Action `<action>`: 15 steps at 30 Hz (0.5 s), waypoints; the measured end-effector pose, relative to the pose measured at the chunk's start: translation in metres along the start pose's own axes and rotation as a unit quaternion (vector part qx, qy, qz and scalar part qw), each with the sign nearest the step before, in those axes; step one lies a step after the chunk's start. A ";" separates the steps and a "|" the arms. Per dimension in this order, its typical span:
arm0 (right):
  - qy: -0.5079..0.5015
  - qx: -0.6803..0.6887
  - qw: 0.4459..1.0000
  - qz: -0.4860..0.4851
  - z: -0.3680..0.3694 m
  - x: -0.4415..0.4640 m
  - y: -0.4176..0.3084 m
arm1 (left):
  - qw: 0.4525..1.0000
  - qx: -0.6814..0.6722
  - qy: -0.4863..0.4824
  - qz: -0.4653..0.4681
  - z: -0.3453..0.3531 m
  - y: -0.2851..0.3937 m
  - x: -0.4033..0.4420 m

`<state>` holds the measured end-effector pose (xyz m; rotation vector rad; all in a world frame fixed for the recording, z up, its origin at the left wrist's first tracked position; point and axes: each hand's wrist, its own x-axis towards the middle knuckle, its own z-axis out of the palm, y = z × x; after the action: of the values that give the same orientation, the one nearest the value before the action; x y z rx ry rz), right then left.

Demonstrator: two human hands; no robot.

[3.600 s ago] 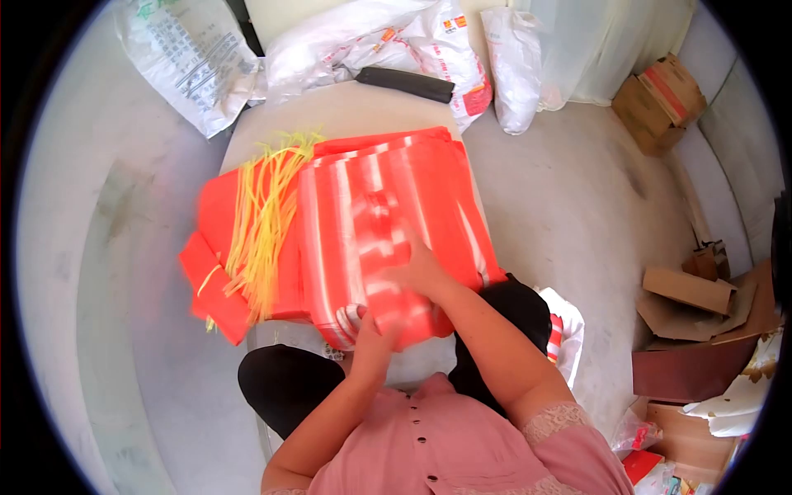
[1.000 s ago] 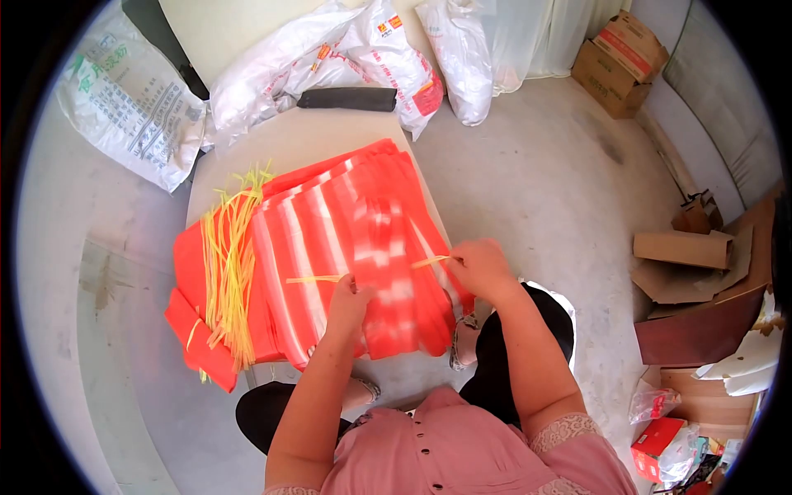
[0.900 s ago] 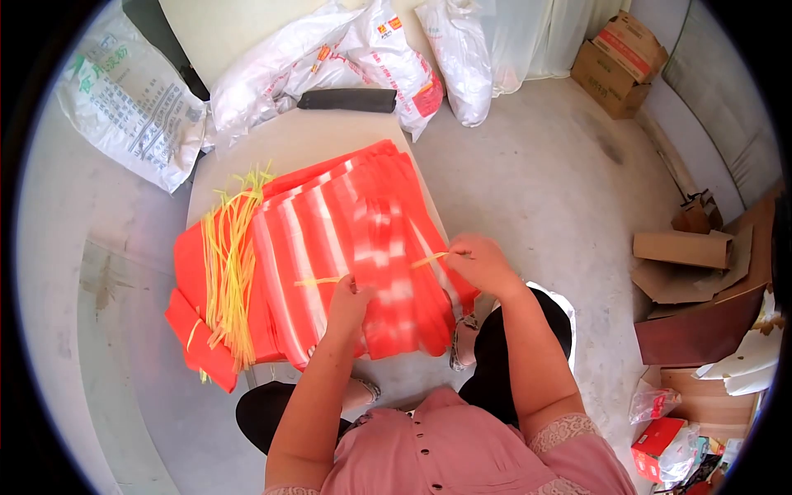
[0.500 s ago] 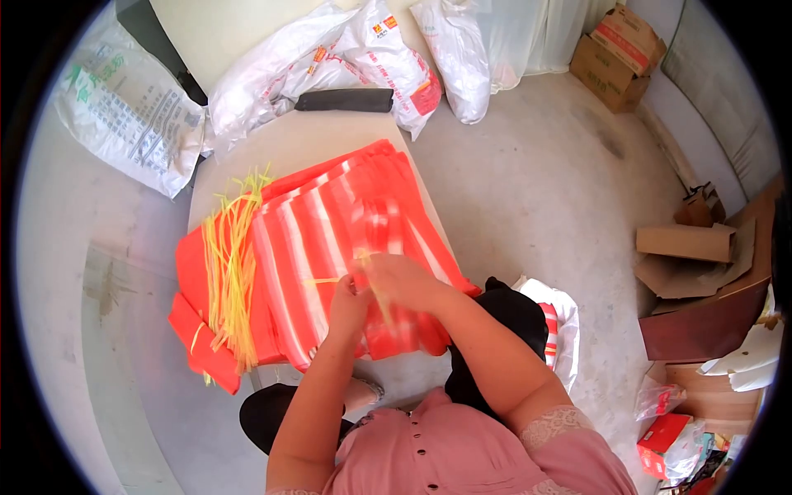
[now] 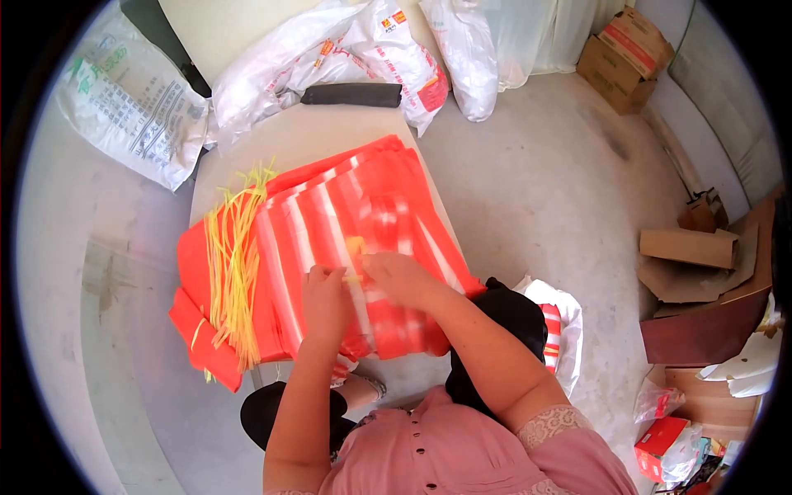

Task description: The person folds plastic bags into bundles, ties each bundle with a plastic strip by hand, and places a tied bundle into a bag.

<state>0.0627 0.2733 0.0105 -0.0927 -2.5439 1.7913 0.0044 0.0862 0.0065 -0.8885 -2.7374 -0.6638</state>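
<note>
A folded bundle of red-and-white striped mesh fabric (image 5: 384, 318) lies over a stack of the same striped fabric (image 5: 309, 219) in front of me. My left hand (image 5: 327, 301) is closed on a yellow strip (image 5: 353, 279) at the bundle's left side. My right hand (image 5: 403, 279) is closed too, close by on the right, pinching the strip's other part; its fingertips are partly hidden. Motion blurs the strip and the bundle's upper end. To the left, a bunch of loose yellow strips (image 5: 233, 272) lies across the red fabric.
A rolled red piece (image 5: 216, 356) sits at the table's left corner. Behind the stack are a black roll (image 5: 351, 95) and white plastic sacks (image 5: 272, 70). A white bag (image 5: 569, 330) with striped fabric stands by my right knee. Cardboard boxes (image 5: 615, 74) stand on the floor at right.
My left hand has moved slightly up and left, and my right hand slightly right. The yellow strip now shows between them over the bundle. The view has shifted a little.
</note>
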 end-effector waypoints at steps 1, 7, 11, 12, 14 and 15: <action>0.027 -0.020 0.998 -0.050 0.005 0.000 0.009 | 0.998 0.041 0.034 0.036 0.003 -0.004 -0.001; -0.041 -0.100 0.993 -0.043 -0.003 0.001 0.002 | 0.993 0.083 -0.081 -0.005 -0.010 0.000 -0.003; -0.010 -0.104 0.993 -0.063 0.000 -0.004 0.000 | 0.999 -0.008 -0.041 -0.010 -0.028 0.009 -0.006; -0.010 -0.108 0.992 -0.071 0.002 -0.004 0.001 | 0.998 -0.048 -0.038 -0.013 -0.031 0.011 -0.005; -0.012 -0.117 0.989 -0.087 0.004 -0.002 0.004 | 0.991 -0.127 -0.029 -0.019 -0.035 0.018 0.000; -0.011 -0.132 0.987 -0.086 0.004 -0.002 0.002 | 0.991 -0.130 -0.020 -0.017 -0.033 0.020 0.001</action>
<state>0.0646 0.2699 0.0072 0.1378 -2.6944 1.3985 0.0172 0.0856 0.0434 -0.9170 -2.7483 -1.0395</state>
